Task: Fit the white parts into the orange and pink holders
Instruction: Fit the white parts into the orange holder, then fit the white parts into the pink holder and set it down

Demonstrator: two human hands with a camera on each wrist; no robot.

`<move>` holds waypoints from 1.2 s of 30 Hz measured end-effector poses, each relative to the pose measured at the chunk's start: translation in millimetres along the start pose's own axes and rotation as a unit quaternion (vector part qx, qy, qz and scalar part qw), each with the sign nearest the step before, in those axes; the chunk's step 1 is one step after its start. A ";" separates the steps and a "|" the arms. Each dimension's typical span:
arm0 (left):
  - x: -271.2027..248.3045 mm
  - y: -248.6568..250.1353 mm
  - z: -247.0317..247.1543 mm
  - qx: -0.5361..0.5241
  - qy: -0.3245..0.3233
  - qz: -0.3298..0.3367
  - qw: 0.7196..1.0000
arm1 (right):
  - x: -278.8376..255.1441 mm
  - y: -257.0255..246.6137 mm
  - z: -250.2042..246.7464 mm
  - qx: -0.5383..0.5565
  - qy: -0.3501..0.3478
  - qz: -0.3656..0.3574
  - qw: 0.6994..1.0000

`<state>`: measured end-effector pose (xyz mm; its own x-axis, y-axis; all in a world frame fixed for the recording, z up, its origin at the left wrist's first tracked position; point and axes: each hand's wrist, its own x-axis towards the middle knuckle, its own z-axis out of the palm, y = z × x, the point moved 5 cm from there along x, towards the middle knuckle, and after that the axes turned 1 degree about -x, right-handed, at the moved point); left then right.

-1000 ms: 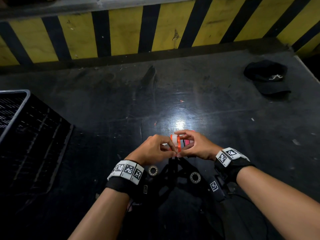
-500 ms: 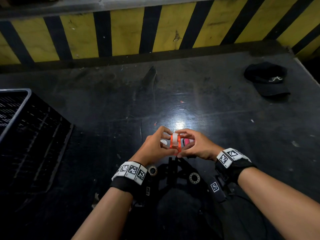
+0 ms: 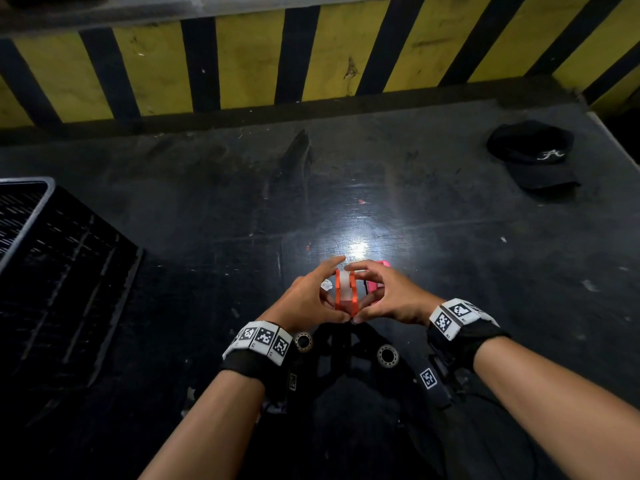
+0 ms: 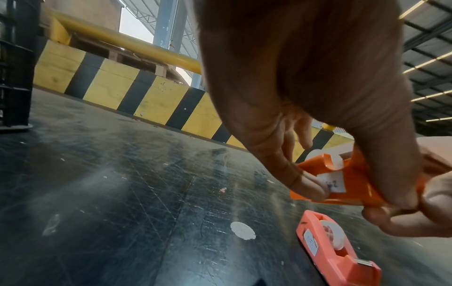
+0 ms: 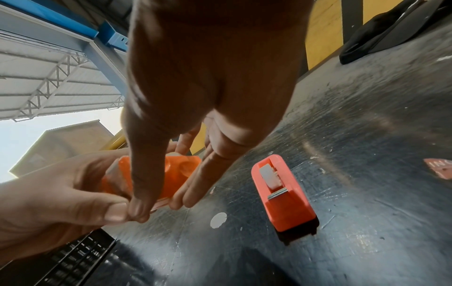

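Note:
Both hands hold the orange holder just above the table, near its front. A white roll sits in its slot. My left hand grips the holder's left side, thumb at the near end and fingers on its labelled face. My right hand pinches the right side, with its thumb touching the left thumb. The pink holder lies on the table right of the hands, a white roll seated in it; it shows as pink holder in the left wrist view.
A black slatted crate stands at the left. A black cap lies at the back right. A yellow and black striped barrier closes the far edge. A white round spot marks the table under the hands.
The orange holder has been turned so its slot and white roll face up. My left fingers have moved from curled over it to reaching round its far end.

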<state>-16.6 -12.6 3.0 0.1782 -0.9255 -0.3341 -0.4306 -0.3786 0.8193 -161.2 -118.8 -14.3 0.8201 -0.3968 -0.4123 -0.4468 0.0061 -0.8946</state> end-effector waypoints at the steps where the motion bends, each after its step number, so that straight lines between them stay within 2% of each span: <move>1: 1.4 -2.1 -0.6 0.004 -0.003 0.001 1.000 | 0.2 0.3 1.7 -0.001 -0.008 0.000 1.000; 4: 10.7 -9.3 -4.6 0.017 0.004 0.007 1.000 | 7.4 0.2 0.1 -0.010 -0.032 -0.010 0.999; 7: 23.5 -19.1 -6.5 0.019 0.024 -0.003 1.000 | 19.2 -3.7 -25.9 -0.142 0.049 -0.032 0.988; 9: 33.2 -27.4 -3.7 0.024 0.035 -0.005 0.999 | 24.4 -1.5 -44.4 -0.173 0.101 -0.028 0.979; 10: 38.2 -31.4 -1.2 0.033 0.039 -0.003 0.999 | 27.6 3.9 -50.8 -0.194 0.105 -0.019 0.975; 15: 57.0 -54.0 14.3 0.108 0.050 -0.015 0.993 | 40.2 49.9 -53.4 -0.332 0.037 0.050 0.941; 17: 60.5 -61.3 18.8 0.119 0.057 -0.018 0.991 | 42.0 62.9 -51.0 -0.335 0.052 0.054 0.939; 21: 61.8 -70.6 24.7 0.131 0.076 -0.020 0.988 | 43.3 70.5 -48.7 -0.340 0.113 0.017 0.934; 25: 58.8 -71.7 25.4 0.177 0.053 -0.030 0.982 | 42.1 73.8 -50.2 -0.345 0.123 0.023 0.930; 27: 59.0 -62.2 20.6 0.181 0.064 -0.017 0.981 | 40.7 70.1 -51.3 -0.338 0.129 0.021 0.932; 31: 69.7 -23.2 11.2 0.198 0.124 0.075 0.970 | 39.2 53.0 -46.8 -0.312 0.136 0.003 0.940; 33: 76.9 -5.9 14.6 0.232 0.114 0.092 0.962 | 39.4 43.0 -43.1 -0.317 0.139 -0.012 0.938; 36: 82.9 6.4 24.2 0.275 0.083 0.077 0.955 | 39.2 34.6 -40.4 -0.321 0.140 -0.023 0.937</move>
<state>-26.0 -91.9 -30.7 0.1941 -0.9744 -0.1139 -0.8547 -0.2249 0.4679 -158.9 -171.2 -54.4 0.7584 -0.6081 -0.2348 -0.6096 -0.5340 -0.5859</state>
